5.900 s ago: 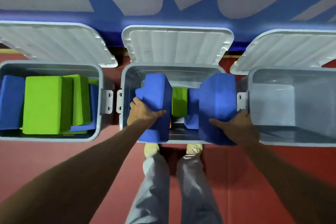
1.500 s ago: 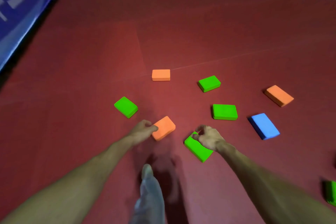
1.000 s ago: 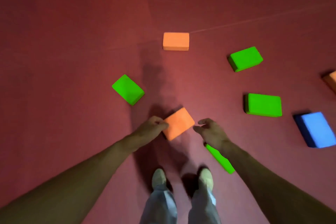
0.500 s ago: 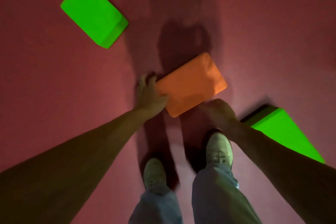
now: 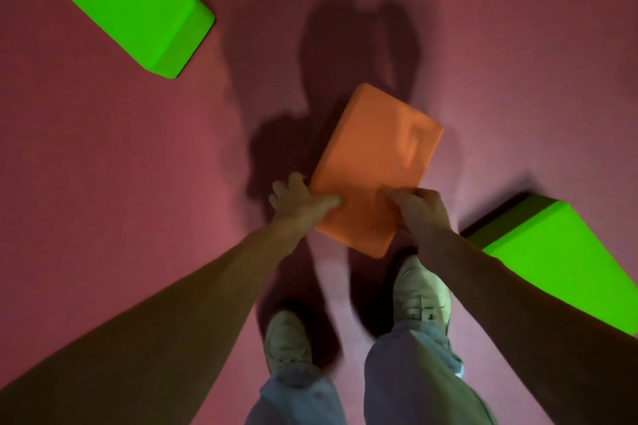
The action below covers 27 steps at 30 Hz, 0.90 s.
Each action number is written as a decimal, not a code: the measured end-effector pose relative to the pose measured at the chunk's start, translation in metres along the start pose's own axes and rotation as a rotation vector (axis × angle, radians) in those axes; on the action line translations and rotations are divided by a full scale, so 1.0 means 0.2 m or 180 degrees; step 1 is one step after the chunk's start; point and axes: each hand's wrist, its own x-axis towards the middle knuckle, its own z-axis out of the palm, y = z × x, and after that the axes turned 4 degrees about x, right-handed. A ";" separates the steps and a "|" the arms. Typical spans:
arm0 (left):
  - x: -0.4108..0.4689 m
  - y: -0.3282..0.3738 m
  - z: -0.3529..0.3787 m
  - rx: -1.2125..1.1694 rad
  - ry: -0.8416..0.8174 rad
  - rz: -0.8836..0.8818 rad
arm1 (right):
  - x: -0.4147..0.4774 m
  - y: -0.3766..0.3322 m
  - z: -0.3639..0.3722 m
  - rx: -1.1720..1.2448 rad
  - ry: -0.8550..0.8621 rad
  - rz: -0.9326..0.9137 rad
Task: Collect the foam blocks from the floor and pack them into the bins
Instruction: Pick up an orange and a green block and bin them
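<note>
An orange foam block (image 5: 373,162) is tilted up off the red floor in the middle of the view, its far end raised. My left hand (image 5: 297,200) grips its near left edge, thumb on top. My right hand (image 5: 417,210) grips its near right corner. A green foam block (image 5: 134,7) lies flat on the floor at the upper left. Another green block (image 5: 559,259) lies at the right, partly behind my right forearm. No bins are in view.
My two feet in pale shoes (image 5: 421,293) stand just below the orange block, with grey trousers (image 5: 407,376) at the bottom edge. Red floor (image 5: 103,166) spreads between the blocks, with my shadow across it above the orange block.
The view dropped closer to the floor. Both hands closed round the orange block, which has turned and lifted at its far end since half a second ago. The green blocks stayed put.
</note>
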 end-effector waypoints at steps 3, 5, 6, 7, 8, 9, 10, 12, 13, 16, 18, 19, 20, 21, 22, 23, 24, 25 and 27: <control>-0.11 0.06 0.03 -0.0625 -0.0290 -0.0005 | -0.04 0.00 -0.13 0.0183 -0.0039 -0.0013; -0.18 0.15 0.04 -0.0707 -0.0441 0.0100 | -0.04 -0.02 -0.23 -0.0025 -0.0020 -0.0210; -0.21 0.19 0.05 -0.0688 -0.0372 0.0206 | -0.03 -0.03 -0.28 -0.0336 -0.0014 -0.0382; -0.25 0.24 0.07 -0.0651 -0.0236 0.0328 | -0.03 -0.04 -0.34 -0.0735 0.0019 -0.0522; -0.27 0.29 0.09 -0.0539 -0.0035 0.0463 | -0.02 -0.05 -0.41 -0.1145 0.0088 -0.0654; -0.30 0.35 0.12 -0.0305 0.0183 0.0580 | -0.02 -0.06 -0.48 -0.1475 0.0224 -0.0756; -0.32 0.40 0.14 -0.0024 0.0402 0.0660 | -0.01 -0.07 -0.56 -0.1701 0.0396 -0.0849; -0.35 0.50 0.20 0.0291 0.0773 0.0766 | 0.01 -0.07 -0.69 -0.2110 0.0693 -0.0877; -0.36 0.53 0.23 0.0383 0.0911 0.0829 | 0.01 -0.06 -0.75 -0.2378 0.0770 -0.0796; -0.36 0.54 0.33 0.0788 0.1320 0.1103 | 0.06 -0.05 -0.87 -0.3214 0.0650 -0.0708; -0.33 0.47 0.39 0.0846 0.1299 0.1121 | 0.12 -0.04 -0.92 -0.3774 0.0245 -0.0709; -0.32 0.44 0.42 0.0769 0.1205 0.1069 | 0.15 -0.02 -0.93 -0.4019 0.0036 -0.0701; -0.30 0.40 0.44 0.0666 0.1121 0.1033 | 0.18 0.01 -0.93 -0.4204 -0.0132 -0.0690; -0.29 0.38 0.46 0.0574 0.1098 0.1034 | 0.21 0.05 -0.93 -0.4310 -0.0222 -0.0679; -0.28 0.37 0.48 0.0521 0.1132 0.1054 | 0.24 0.09 -0.93 -0.4374 -0.0219 -0.0719; -0.27 0.37 0.50 0.0521 0.1195 0.1073 | 0.25 0.11 -0.93 -0.4422 -0.0147 -0.0826; -0.27 0.37 0.51 0.0574 0.1252 0.1081 | 0.25 0.12 -0.93 -0.4462 -0.0054 -0.0943; -0.27 0.37 0.52 0.0633 0.1298 0.1083 | 0.25 0.12 -0.93 -0.4513 0.0031 -0.1038; -0.28 0.37 0.54 0.0689 0.1341 0.1117 | 0.25 0.11 -0.94 -0.4624 0.0148 -0.1192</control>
